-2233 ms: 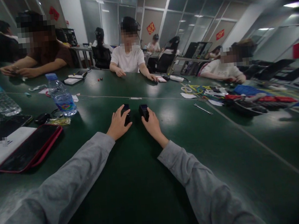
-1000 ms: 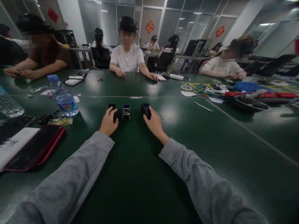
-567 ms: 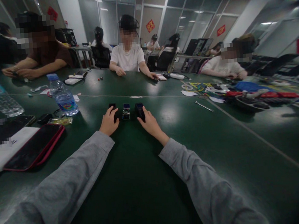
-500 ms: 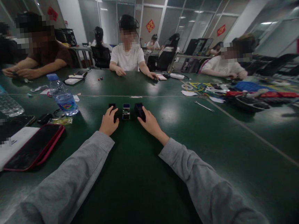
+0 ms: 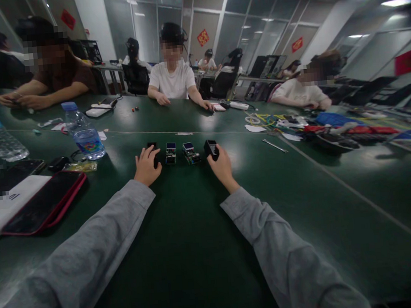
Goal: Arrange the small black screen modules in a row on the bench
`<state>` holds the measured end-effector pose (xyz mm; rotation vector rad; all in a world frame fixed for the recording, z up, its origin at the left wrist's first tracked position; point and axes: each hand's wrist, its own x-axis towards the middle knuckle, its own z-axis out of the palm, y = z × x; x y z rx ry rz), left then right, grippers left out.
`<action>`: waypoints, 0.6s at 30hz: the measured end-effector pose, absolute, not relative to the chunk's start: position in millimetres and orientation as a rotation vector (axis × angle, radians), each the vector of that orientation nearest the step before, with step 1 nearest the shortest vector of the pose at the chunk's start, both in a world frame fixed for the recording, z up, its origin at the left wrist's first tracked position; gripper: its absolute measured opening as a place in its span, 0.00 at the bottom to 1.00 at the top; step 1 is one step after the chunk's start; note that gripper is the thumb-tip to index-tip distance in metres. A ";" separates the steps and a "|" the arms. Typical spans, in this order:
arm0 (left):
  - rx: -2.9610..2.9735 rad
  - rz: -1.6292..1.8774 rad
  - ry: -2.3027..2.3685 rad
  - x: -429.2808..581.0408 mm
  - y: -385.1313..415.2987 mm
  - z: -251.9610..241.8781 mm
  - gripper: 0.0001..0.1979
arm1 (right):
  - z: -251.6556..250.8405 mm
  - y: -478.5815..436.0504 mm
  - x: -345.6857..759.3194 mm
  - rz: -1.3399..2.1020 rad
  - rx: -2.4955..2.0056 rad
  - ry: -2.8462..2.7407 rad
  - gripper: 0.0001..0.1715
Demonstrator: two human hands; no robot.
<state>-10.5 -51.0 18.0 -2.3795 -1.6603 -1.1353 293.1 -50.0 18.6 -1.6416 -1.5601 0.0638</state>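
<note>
Two small circuit boards, the left board [image 5: 171,153] and the right board [image 5: 191,153], lie side by side on the green table [image 5: 182,213], each with a little screen at its far end. My right hand [image 5: 221,164] grips a black plastic case [image 5: 210,147] by its right side, just right of the boards. To their left, my left hand [image 5: 146,165] curls over a dark case [image 5: 151,145], thumb on the near side and fingers across it; most of that case is hidden.
A water bottle [image 5: 83,133], a larger bottle [image 5: 0,133] and a red-edged phone [image 5: 44,201] stand or lie at left. A wrench [image 5: 275,146] and a heap of cables [image 5: 278,120] are at right. Across the table sits a person in white [image 5: 172,78].
My right hand has moved right with its black case, and a second circuit board now shows where that case was. My left hand stays about where it was.
</note>
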 end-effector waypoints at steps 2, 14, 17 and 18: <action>-2.341 -1.130 -1.624 -8.6 -56.3 22.9 0.24 | 17.0 -50.7 291.4 0.036 -1.677 -1.605 0.34; -2.467 -0.891 -1.373 6.0 -74.1 39.2 0.17 | 34.8 -73.3 255.8 -0.252 -1.282 -2.214 0.21; -2.479 -0.874 -1.369 5.4 -73.2 38.7 0.18 | 32.7 -70.6 256.9 -0.161 -1.267 -2.205 0.21; -2.485 -0.867 -1.367 5.5 -73.4 39.0 0.18 | 32.3 -69.9 256.9 -0.144 -1.266 -2.200 0.21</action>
